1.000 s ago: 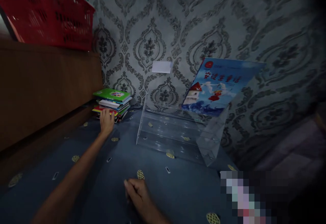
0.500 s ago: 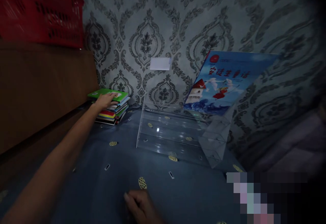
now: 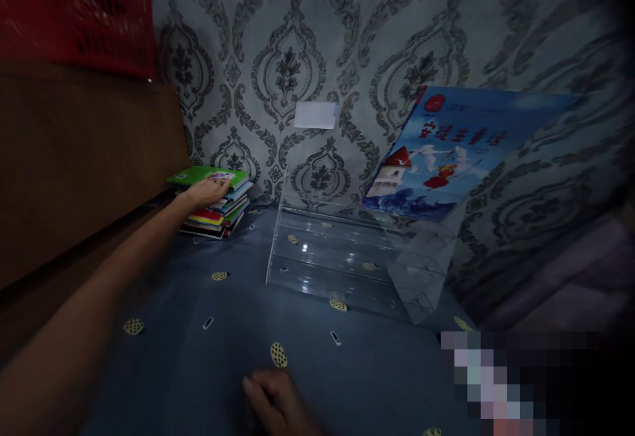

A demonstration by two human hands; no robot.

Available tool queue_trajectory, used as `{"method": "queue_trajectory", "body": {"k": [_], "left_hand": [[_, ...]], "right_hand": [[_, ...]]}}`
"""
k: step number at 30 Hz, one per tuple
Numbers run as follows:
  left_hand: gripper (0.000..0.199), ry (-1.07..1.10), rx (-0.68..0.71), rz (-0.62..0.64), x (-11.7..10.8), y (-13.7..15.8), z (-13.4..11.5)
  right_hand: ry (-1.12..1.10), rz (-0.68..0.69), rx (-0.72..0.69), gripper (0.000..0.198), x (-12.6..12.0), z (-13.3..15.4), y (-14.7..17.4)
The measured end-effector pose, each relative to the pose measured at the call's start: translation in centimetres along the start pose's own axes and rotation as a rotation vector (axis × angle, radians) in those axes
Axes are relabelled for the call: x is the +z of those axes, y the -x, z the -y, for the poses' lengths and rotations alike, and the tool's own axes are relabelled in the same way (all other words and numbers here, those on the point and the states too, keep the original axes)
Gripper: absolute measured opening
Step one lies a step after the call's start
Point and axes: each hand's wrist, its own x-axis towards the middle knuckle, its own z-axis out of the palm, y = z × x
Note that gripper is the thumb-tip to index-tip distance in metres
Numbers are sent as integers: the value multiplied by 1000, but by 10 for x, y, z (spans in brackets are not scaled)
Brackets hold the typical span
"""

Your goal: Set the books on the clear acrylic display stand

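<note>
At the stack of books [image 3: 221,221] by the wooden cabinet, my left hand [image 3: 208,191] has its fingers on the near right edge of the top one, a green book [image 3: 191,174]. The green book still lies flat on the pile. My right hand [image 3: 272,396] rests loosely curled at the bottom of the view, with nothing seen in it. A clear acrylic stepped rack [image 3: 317,264] stands in the middle, and a blue picture book [image 3: 441,151] with red lettering leans upright in its back right part.
A red plastic basket [image 3: 99,19] sits on the wooden cabinet [image 3: 84,165] at left. Behind the rack is a patterned wall with a white card [image 3: 316,114] in front of it. Dark blue patterned cloth [image 3: 173,350] covers the surface. Blurred fabric [image 3: 570,284] shows at right.
My left hand has shifted slightly over the green book and its fingers are now bent at the edge. The view has tilted a little. My right hand stays put.
</note>
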Motion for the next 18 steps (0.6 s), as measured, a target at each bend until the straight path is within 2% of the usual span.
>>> {"method": "queue_trajectory", "body": {"k": [5, 10, 13, 16, 18], "left_hand": [[42, -44, 6, 85, -14, 7, 0], [40, -82, -7, 85, -35, 46, 1], [37, -92, 6, 27, -42, 74, -1], [53, -46, -16, -81, -39, 90, -7], [60, 6, -75, -90, -33, 93, -12]], "right_hand": [[-7, -7, -61, 70, 1, 8, 0], [-1, -34, -65, 74, 4, 6, -4], [4, 0, -63, 71, 3, 5, -4], [-4, 5, -65, 72, 2, 6, -3], [-16, 3, -66, 73, 2, 7, -3]]}}
